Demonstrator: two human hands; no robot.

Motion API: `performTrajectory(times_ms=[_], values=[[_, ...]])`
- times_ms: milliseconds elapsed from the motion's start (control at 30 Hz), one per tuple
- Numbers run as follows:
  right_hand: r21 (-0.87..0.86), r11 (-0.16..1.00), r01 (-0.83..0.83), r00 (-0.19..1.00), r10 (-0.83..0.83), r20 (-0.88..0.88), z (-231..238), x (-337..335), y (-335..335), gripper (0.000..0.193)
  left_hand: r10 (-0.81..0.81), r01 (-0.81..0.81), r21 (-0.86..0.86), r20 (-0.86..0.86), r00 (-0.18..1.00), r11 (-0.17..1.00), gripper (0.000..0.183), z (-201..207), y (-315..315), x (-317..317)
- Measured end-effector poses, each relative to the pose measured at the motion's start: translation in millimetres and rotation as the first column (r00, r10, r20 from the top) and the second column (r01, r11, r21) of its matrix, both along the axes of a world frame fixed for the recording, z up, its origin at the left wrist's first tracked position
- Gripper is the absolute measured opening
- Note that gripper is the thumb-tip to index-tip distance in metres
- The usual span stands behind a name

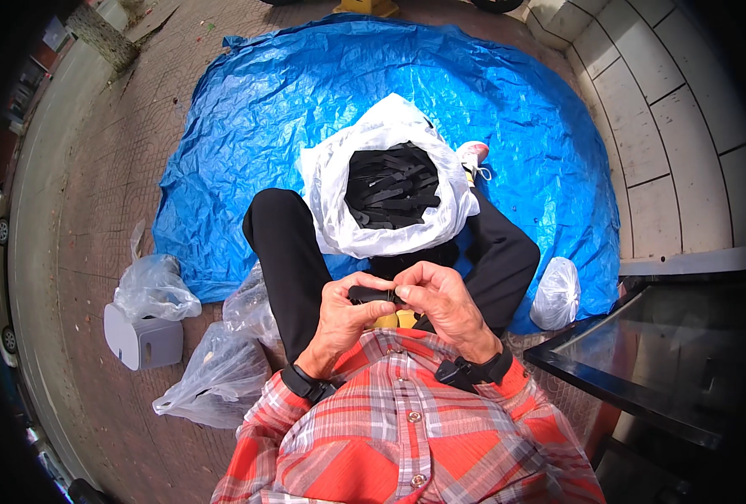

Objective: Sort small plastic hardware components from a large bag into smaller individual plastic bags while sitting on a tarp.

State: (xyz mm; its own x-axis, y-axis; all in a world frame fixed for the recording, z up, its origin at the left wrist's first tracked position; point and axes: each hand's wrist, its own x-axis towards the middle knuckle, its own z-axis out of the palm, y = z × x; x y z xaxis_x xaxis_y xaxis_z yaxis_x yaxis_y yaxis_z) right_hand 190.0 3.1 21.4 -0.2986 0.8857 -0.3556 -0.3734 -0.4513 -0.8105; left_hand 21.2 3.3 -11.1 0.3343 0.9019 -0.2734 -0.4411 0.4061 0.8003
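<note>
In front of my body, above my lap, both hands meet at a short black piece [368,295], perhaps plastic or rubber. My left hand [339,316] is closed round its left part with thumb and fingers. My right hand [450,306] pinches its right end between thumb and forefinger. What exactly lies between those right fingertips is too small to make out. Just beyond my hands, a white plastic bag [329,197] stands between my legs with its mouth rolled wide. Many long, flat black pieces [391,186] fill it in a loose heap.
A crumpled blue tarp [247,109] spreads under the bag. Clear plastic bags [217,374] and a grey bin-like box [144,338] sit at left. At right are a knotted filled bag [556,294], a dark-framed glass panel [633,361] and a tiled wall [667,126].
</note>
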Motion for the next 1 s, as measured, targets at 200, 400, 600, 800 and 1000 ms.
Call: performTrajectory(times_ms=[200, 400, 600, 800, 1000], values=[[0.106, 0.989, -0.107, 0.986, 0.091, 0.142, 0, 11, 5, 0.018, -0.052, 0.055, 0.119, -0.029, 0.998, 0.991, 0.023, -2, 3, 2], [0.196, 0.959, -0.205, 0.973, 0.178, 0.145, 7, 14, 11, 0.023, -0.109, 0.142, 0.320, -0.119, 0.987, 0.937, 0.026, 3, 11, -5], [0.201, 0.959, -0.200, 0.974, 0.174, 0.142, 1, 12, 8, 0.029, -0.164, 0.167, 0.044, -0.065, 0.984, 0.985, 0.028, 11, 9, -9], [0.360, 0.919, -0.161, 0.945, 0.039, 0.324, -8, -1, 2, 0.032, -0.106, 0.165, 0.311, -0.197, 0.975, 0.936, 0.025, 14, 9, -7], [0.518, 0.845, -0.129, 0.852, -0.173, 0.494, -7, -14, 0, 0.028, -0.098, 0.135, 0.196, -0.191, 0.977, 0.971, 0.025, 25, 5, -2]])
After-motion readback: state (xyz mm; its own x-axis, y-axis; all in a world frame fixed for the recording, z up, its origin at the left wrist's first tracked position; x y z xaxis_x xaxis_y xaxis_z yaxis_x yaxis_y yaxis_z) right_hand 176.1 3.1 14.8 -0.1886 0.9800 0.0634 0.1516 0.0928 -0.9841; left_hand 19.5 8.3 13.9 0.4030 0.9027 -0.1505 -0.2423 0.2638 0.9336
